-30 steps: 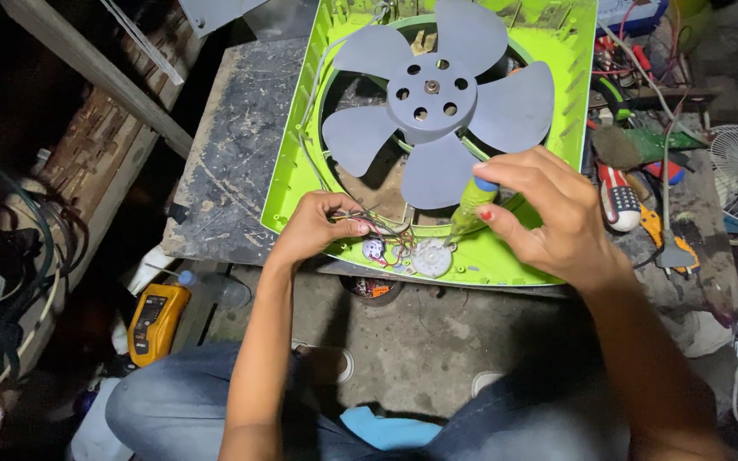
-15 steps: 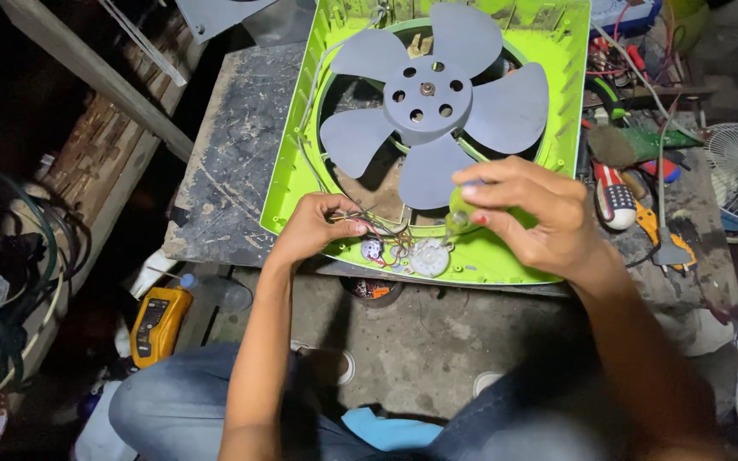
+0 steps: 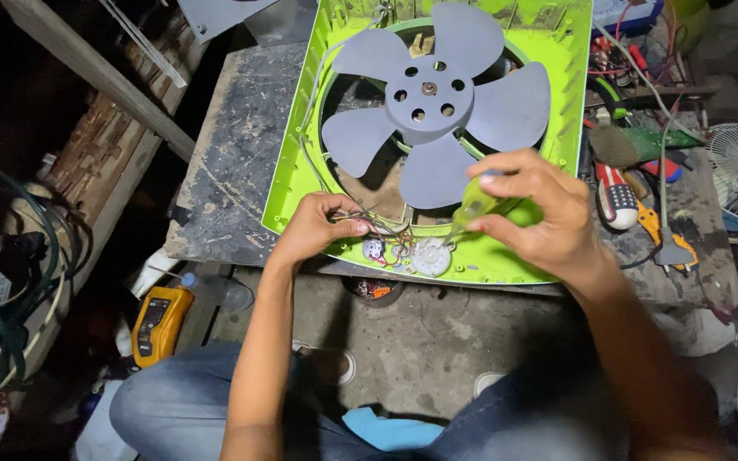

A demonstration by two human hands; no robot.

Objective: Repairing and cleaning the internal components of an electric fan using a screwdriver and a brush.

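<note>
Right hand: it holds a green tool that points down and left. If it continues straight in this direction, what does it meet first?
Probably the round white part on the green fan frame; the right hand aims the tool there. Depth unclear.

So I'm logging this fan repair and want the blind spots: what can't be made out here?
All in the head view:
- Screwdriver: handle mostly wrapped by the right hand; its thin tip is too small to place.
- Wires: ends covered by the left hand.
- Green fan housing: top cut off by the picture's edge.
- Motor: hidden behind the grey blades.

Left hand [image 3: 318,229] pinched, right hand [image 3: 535,213] curled.
</note>
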